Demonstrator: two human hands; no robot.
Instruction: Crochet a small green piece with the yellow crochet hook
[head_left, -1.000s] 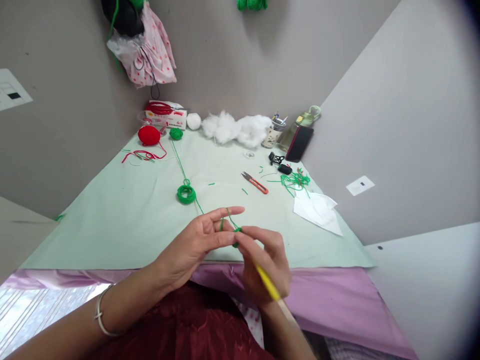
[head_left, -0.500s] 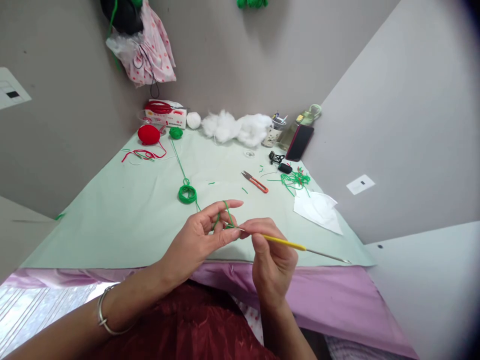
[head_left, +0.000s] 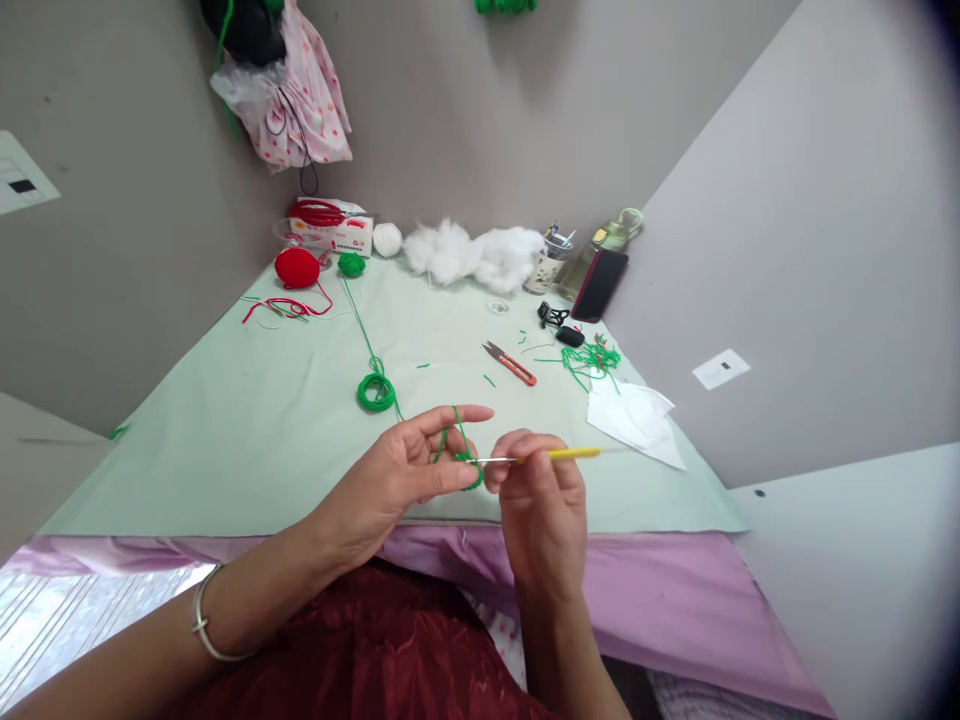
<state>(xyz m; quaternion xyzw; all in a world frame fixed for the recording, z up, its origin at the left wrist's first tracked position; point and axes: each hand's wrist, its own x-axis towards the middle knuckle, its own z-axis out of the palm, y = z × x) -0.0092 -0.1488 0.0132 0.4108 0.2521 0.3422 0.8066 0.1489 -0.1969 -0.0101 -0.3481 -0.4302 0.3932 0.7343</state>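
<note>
My left hand [head_left: 409,462] pinches a small green crochet piece [head_left: 474,476] between thumb and fingers. Green yarn loops over its raised index finger and runs back to a loose green yarn coil [head_left: 376,392] on the table. My right hand [head_left: 541,490] grips a crochet hook [head_left: 574,454] by its yellow handle. The hook's metal shaft points left and its tip meets the green piece at my left fingertips; whether it passes through a stitch I cannot tell.
Orange thread snips [head_left: 510,364] lie mid-table. Behind are a red ball [head_left: 298,268], a green yarn ball [head_left: 351,265], white stuffing [head_left: 472,258] and a pen cup [head_left: 545,272]. At right are a phone [head_left: 600,285], green yarn scraps [head_left: 592,362] and white sheet material [head_left: 634,420].
My right hand has turned the hook to nearly level, and more of its shaft shows between my hands. The green piece now shows below my left thumb. The yarn coil has shifted slightly.
</note>
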